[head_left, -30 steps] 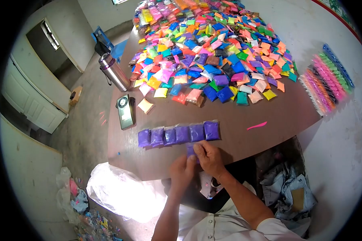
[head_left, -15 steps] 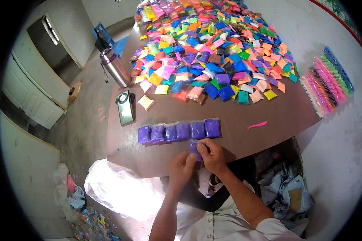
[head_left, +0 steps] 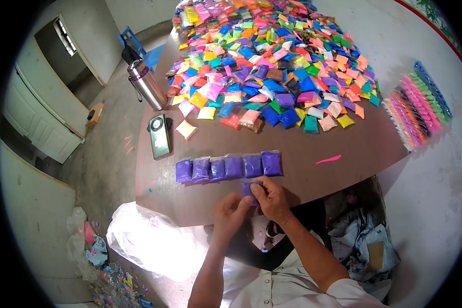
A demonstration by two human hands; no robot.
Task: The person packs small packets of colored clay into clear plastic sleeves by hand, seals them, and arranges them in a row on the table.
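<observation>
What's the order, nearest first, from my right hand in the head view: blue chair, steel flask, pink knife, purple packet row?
1. Purple packet row, ahead of your right hand
2. Pink knife, ahead right
3. Steel flask, far to the left
4. Blue chair, beyond the flask

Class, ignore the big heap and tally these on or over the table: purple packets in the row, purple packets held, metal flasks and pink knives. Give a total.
Purple packets in the row: 6
Held purple packet: 1
Metal flask: 1
Pink knife: 1
Total: 9
</observation>
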